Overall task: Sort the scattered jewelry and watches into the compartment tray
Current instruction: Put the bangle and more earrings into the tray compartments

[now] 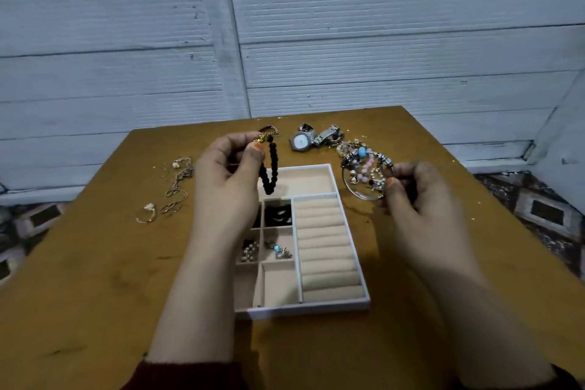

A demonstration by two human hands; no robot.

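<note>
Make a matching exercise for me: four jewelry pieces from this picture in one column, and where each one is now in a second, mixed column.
Things
1. black bead bracelet
2. silver watch
3. gold chain
4. charm bangle

Places
A. lies on the table, left of the tray
B. held by the right hand
C. hangs from the left hand, above the tray
D. lies on the table, beyond the tray

Pairs: 1-C, 2-D, 3-A, 4-B
</note>
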